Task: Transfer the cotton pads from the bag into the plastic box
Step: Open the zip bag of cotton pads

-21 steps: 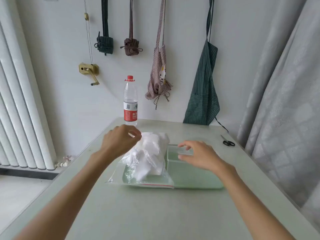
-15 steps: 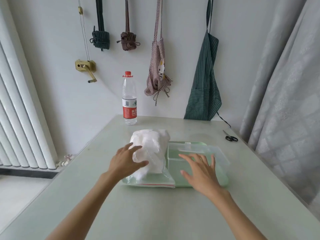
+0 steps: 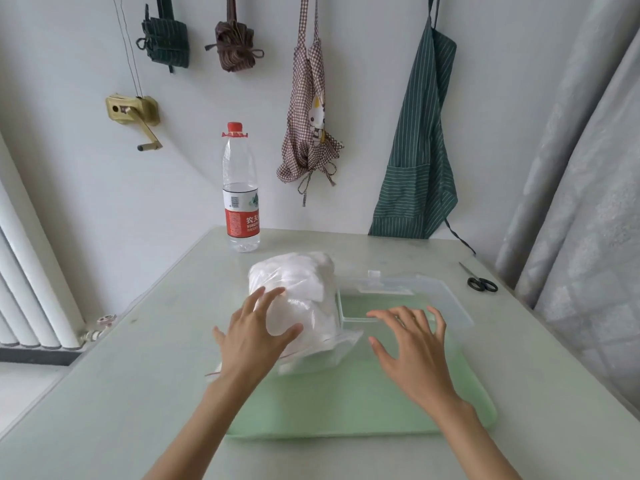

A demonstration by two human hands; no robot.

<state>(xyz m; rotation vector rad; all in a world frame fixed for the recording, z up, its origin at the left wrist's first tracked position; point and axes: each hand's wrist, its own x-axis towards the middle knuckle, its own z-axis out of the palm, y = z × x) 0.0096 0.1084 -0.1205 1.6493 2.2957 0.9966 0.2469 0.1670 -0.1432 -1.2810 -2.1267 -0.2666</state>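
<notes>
A clear zip bag (image 3: 304, 289) stuffed with white cotton pads lies on the left part of a pale green tray (image 3: 346, 410). Its red-striped seal end points toward me. My left hand (image 3: 256, 334) holds the bag's near side, fingers spread over the top and thumb curled round the front. To the right of the bag stands the clear plastic box (image 3: 398, 299); it is uncovered, and a clear lid lies behind it. My right hand (image 3: 412, 348) is spread flat at the box's near wall, fingertips at the rim, holding nothing.
A water bottle (image 3: 240, 188) with a red label stands at the table's far edge. Black scissors (image 3: 481, 284) lie at the far right. Aprons (image 3: 415, 150) hang on the wall behind. A grey curtain (image 3: 581, 202) borders the right side, a radiator (image 3: 31, 289) the left.
My left hand came down from the bag's top onto its near side and took hold. My right hand drew back from over the box toward its near wall. The view tipped downward.
</notes>
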